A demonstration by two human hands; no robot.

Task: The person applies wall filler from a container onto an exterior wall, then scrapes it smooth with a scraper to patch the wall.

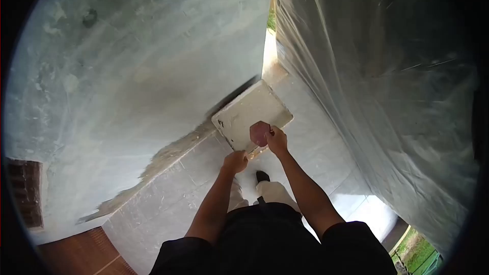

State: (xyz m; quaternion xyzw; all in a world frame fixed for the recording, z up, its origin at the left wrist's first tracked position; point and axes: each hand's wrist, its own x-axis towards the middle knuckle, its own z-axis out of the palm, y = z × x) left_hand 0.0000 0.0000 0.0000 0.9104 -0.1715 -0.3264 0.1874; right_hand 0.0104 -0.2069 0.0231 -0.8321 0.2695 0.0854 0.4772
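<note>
A shallow, square, off-white tray [248, 109], spattered with dried material, is in front of me beside the wall. My left hand [236, 162] is closed on the tray's near corner. My right hand [277, 140] is closed round the edge or handle of a reddish hexagonal tool [260, 133], which is over the tray's near right part. Whether the tool touches the tray's surface I cannot tell.
A patchy grey-white wall [168, 56] rises on the left, with a dark barred opening [25, 192] low in it. Clear plastic sheeting [372, 86] hangs on the right. Grey covering [158, 209] lies on the floor; brown tiles [84, 254] show lower left.
</note>
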